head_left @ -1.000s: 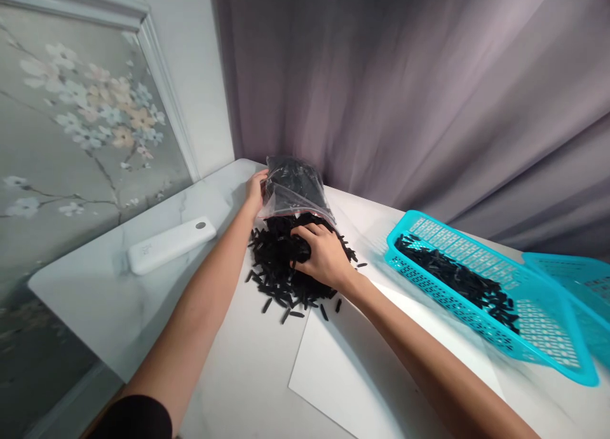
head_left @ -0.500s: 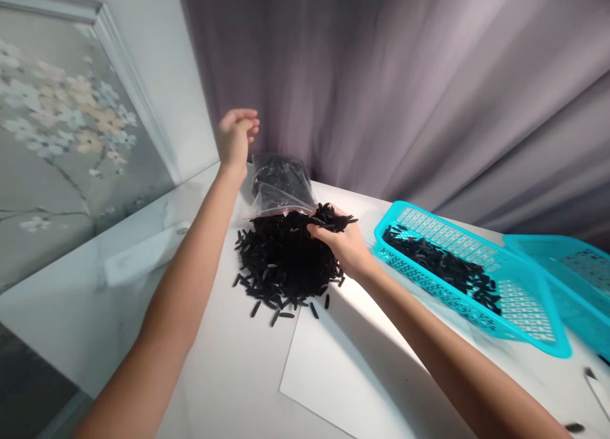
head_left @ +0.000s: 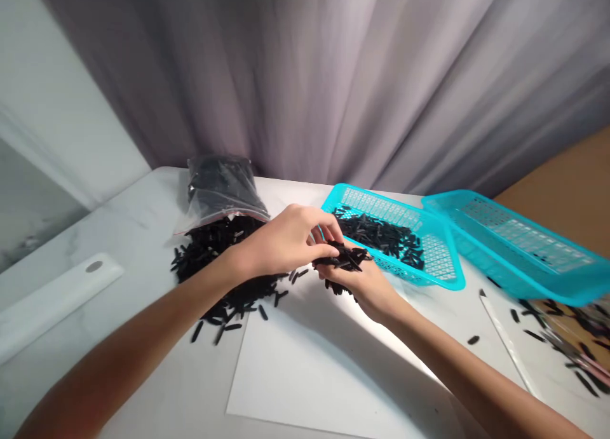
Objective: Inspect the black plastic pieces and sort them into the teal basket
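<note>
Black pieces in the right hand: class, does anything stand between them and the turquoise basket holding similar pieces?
Partly: the left hand curls at the upper left of the black pieces in the right hand, and the near wall of the turquoise basket stands beyond. Nothing else visible is in between.

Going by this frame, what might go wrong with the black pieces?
The handful of black pieces in the right hand juts out unevenly, so some might drop. The left hand, close against it, could dislodge a few. The plastic bag lies with its mouth at the pile; a bump might spread more pieces.
</note>
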Demonstrator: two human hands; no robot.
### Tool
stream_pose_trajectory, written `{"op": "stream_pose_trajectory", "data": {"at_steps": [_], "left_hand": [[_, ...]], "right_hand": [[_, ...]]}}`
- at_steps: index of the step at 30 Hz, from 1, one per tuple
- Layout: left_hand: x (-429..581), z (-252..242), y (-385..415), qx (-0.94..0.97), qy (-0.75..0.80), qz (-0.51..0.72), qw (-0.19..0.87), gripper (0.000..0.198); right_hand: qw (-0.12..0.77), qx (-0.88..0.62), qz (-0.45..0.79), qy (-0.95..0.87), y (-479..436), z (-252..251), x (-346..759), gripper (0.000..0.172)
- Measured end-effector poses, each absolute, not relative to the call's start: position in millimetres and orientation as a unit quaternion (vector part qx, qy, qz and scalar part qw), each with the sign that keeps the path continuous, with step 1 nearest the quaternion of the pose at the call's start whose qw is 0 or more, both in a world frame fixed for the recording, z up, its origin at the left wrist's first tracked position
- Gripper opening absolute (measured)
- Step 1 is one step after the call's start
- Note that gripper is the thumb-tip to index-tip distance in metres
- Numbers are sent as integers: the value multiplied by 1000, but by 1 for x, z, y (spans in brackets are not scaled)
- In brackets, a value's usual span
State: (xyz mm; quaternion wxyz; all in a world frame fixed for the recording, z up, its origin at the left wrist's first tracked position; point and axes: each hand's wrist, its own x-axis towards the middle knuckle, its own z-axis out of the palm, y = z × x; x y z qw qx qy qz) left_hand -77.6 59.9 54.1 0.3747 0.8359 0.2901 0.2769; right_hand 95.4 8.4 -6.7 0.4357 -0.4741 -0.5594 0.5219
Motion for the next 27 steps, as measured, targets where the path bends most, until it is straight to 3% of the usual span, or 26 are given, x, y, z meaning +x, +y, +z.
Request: {"op": "stream_pose_trajectory", "data": {"at_steps": [9, 16, 20, 23, 24, 27], "left_hand": [[-41, 20, 42, 687, 357, 254, 580, 8], [-39, 3, 40, 620, 403, 273, 615, 12], [-36, 0, 39, 581, 390, 279, 657, 12], [-35, 0, 36, 569, 382, 280, 673, 11], [-34, 1, 35, 568, 380, 280, 674, 10], [-31, 2, 31, 573, 371, 284, 673, 7]], "right_hand": [[344, -507, 521, -595, -32, -6, 148, 13], [200, -544, 288, -762, -50, -24, 166, 48], [158, -515, 298, -789, -56, -14, 165, 70], [196, -500, 322, -780, -60, -2, 170, 92], [221, -510, 331, -763, -61, 1, 172, 88], [309, -562, 373, -671, -59, 2, 175, 53]]}}
